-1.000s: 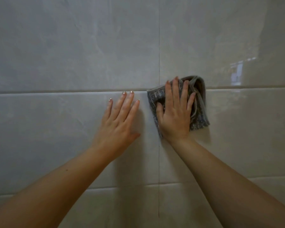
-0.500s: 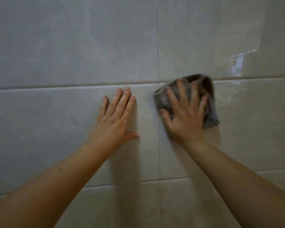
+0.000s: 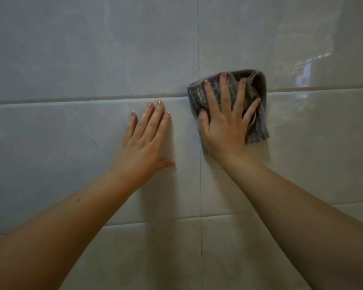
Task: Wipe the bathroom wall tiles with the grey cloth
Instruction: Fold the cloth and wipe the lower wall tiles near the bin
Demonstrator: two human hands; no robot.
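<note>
Glossy pale grey wall tiles (image 3: 71, 59) fill the view, split by a vertical grout line and horizontal joints. A folded grey cloth (image 3: 258, 124) lies flat on the wall across a horizontal joint, just right of the vertical line. My right hand (image 3: 224, 124) presses on it with fingers spread, covering its middle. My left hand (image 3: 145, 141) rests flat and bare on the tile to the left of the vertical line, fingers together, holding nothing.
A bright window reflection (image 3: 304, 70) shows on the upper right tile. A lower horizontal joint (image 3: 155, 221) runs beneath both forearms. Nothing else is on the wall.
My right hand slid the cloth right and slightly up, then back left toward the vertical line. The left hand stayed flat in about the same place.
</note>
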